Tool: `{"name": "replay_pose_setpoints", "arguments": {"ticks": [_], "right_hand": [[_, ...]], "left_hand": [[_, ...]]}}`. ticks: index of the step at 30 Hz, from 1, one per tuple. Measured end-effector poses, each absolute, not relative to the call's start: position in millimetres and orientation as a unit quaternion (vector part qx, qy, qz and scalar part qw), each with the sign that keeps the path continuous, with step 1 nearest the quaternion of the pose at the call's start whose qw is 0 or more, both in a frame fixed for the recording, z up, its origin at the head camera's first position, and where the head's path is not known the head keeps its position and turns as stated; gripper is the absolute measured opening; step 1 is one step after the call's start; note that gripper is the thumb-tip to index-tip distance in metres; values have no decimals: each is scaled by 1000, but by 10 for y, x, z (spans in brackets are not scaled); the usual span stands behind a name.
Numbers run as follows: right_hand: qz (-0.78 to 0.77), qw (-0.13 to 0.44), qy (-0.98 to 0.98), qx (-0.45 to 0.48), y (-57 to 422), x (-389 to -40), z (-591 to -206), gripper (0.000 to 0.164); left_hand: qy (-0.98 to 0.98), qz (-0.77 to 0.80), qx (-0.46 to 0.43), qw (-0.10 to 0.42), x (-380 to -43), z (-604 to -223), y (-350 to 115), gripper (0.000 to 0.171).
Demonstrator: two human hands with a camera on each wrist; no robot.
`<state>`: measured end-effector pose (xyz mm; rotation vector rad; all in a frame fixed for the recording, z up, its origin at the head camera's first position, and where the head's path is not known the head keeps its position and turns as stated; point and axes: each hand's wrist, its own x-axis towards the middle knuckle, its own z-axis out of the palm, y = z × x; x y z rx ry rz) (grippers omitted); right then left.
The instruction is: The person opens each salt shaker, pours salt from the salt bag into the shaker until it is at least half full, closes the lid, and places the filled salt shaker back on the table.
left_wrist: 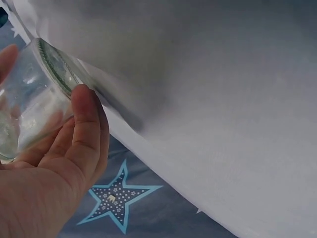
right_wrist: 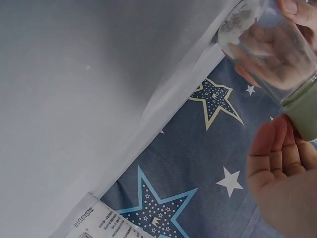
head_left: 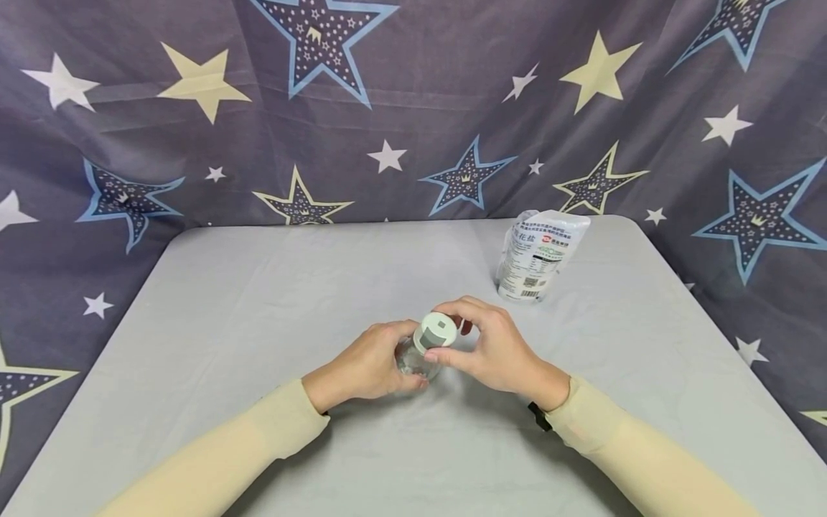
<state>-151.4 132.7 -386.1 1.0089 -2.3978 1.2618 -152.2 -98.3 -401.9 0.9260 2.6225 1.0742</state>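
Observation:
My left hand (head_left: pixel 365 366) grips the clear glass body of a seasoning jar (head_left: pixel 413 361), fingers and thumb wrapped round its side. Over the jar's mouth sits a pale green lid (head_left: pixel 440 328) with a grey patch on top. My right hand (head_left: pixel 494 348) holds this lid between thumb and fingers. In the left wrist view the ridged base of the glass jar (left_wrist: pixel 29 94) shows, tilted, beside the fingertips. The right wrist view has the see-through jar body (right_wrist: pixel 267 54) above the right fingers, which curl against the green lid (right_wrist: pixel 304 111).
Beyond my right hand, a white printed salt pouch (head_left: pixel 539 258) stands upright near the back right of the table. A pale grey cloth covers the table (head_left: pixel 271 287). A dark star-patterned curtain (head_left: pixel 413 108) hangs behind it and along both sides.

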Motion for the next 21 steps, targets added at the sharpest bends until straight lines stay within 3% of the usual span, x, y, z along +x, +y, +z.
{"name": "replay_pose_setpoints", "arguments": {"ticks": [21], "right_hand": [[453, 100, -814, 350, 1337, -1536, -3872, 42]], "left_hand": [[877, 365, 291, 117, -1561, -4036, -983, 50]]}}
